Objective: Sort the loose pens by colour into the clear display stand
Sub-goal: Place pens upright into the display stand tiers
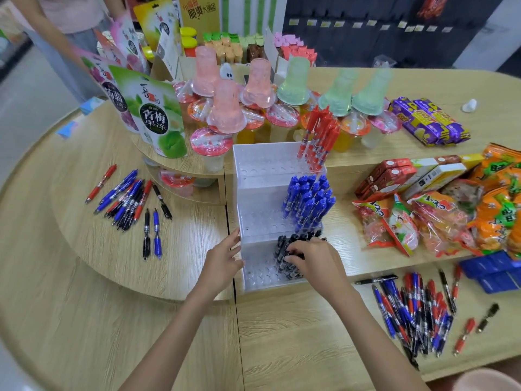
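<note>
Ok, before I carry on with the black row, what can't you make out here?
Head view only.
Whether the right hand holds a pen: its curled fingers cover the black pens' tops.
Front row holes under that hand: hidden by it.
Colour counts in the right pile: pens overlap.
Barrel print: too small.
Person at top left: cut off by the frame edge.

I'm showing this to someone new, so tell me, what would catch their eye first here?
Likely the clear display stand, dead centre, tiered with red pens on top, blue pens in the middle and black pens at the bottom, where the right hand grips some while the left hand touches the stand's side. Mixed loose pens lie in heaps left and right of it.
</note>
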